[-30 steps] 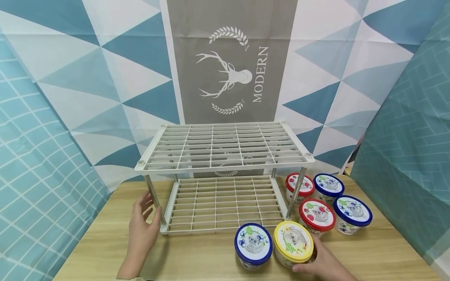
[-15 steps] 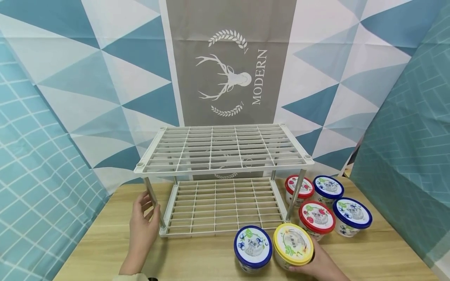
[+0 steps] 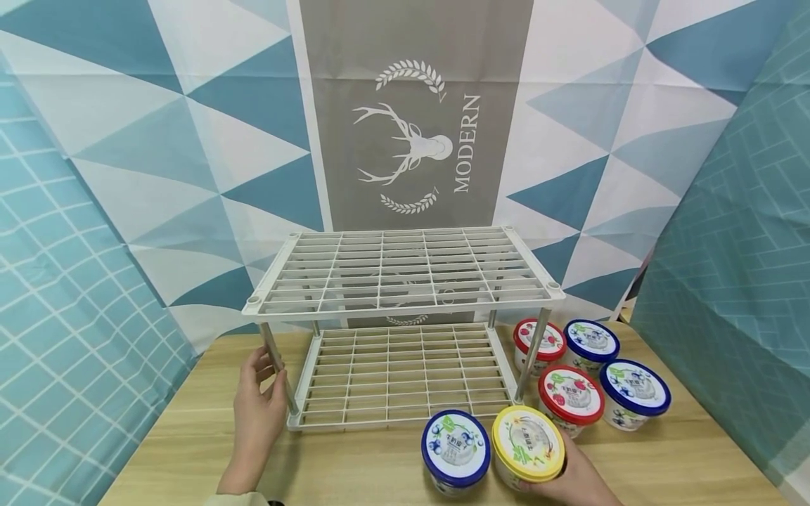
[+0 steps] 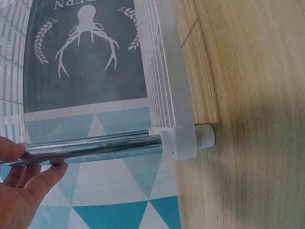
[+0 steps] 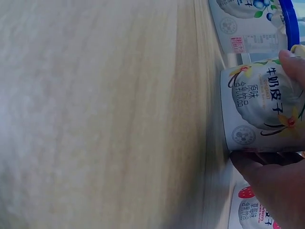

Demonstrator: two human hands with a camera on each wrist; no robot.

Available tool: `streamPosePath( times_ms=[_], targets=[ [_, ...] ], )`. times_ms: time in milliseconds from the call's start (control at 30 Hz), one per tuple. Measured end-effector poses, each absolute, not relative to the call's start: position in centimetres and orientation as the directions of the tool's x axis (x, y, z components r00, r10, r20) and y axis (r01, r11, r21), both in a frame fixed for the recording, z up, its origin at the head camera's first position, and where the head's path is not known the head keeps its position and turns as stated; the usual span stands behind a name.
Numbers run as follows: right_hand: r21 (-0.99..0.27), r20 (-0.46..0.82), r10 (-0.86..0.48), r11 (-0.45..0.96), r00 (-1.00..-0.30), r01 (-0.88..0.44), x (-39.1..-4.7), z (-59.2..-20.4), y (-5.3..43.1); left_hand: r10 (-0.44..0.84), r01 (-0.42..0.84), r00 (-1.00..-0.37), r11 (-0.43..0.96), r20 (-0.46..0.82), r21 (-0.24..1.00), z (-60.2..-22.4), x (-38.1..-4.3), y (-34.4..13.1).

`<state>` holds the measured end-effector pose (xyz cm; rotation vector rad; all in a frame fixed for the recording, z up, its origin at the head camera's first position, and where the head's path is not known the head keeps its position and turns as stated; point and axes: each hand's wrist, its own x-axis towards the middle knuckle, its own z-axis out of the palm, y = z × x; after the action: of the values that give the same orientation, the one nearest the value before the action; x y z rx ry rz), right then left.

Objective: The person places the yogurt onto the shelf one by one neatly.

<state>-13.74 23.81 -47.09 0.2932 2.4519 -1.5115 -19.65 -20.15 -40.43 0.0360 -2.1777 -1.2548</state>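
My left hand [image 3: 258, 407] grips the front left metal post [image 4: 114, 147] of a white two-tier wire rack [image 3: 405, 302], fingers behind it and thumb at the front. At the front right, my right hand [image 3: 579, 471] holds a yellow-lidded tub [image 3: 528, 444] by its side, thumb and fingers on opposite walls in the right wrist view. The tub [image 5: 262, 107] stands upright, its base close to the wooden table. Just left of it sits a blue-lidded tub [image 3: 455, 450] with blueberries on the lid.
Two red-lidded tubs, one nearer [image 3: 571, 397] and one behind the rack's right post [image 3: 534, 351], stand right of the rack. Beside them are two more blue-lidded tubs, one front [image 3: 635, 390] and one back [image 3: 590, 341]. Patterned cloth [image 3: 411, 140] hangs behind the table [image 3: 354, 464].
The scene has slid slightly downward in the head view. My left thumb has drawn in closer to the post. My right hand keeps hold of the yellow-lidded tub, its thumb slightly lower.
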Motion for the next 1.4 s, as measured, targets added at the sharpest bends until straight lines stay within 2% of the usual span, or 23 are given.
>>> streamPosePath(
  times_ms=[333, 867, 1100, 1400],
  targets=[
    [-0.829, -0.286, 0.098, 0.474, -0.953, 0.297, -13.6, -46.7, 24.1, -0.309, 0.282, -0.795, 0.573, 0.521, 0.77, -40.5, -19.7, -20.1],
    [-0.799, -0.252, 0.154, 0.524, -0.956, 0.295, -13.5, -43.1, 24.7, -0.307, 0.283, -0.793, 0.578, 0.526, 0.765, -40.5, -19.8, -20.1],
    [-0.823, -0.206, 0.114, 0.517, -0.972, 0.236, -13.4, -41.6, 25.1, -0.301, 0.287, -0.794, 0.578, 0.527, 0.763, -40.4, -19.7, -20.2],
    [-0.844, -0.088, 0.079, 0.524, -0.993, 0.116, -13.3, -39.7, 24.8, -0.299, 0.283, -0.797, 0.582, 0.524, 0.762, -40.4, -19.7, -20.2]
  ],
)
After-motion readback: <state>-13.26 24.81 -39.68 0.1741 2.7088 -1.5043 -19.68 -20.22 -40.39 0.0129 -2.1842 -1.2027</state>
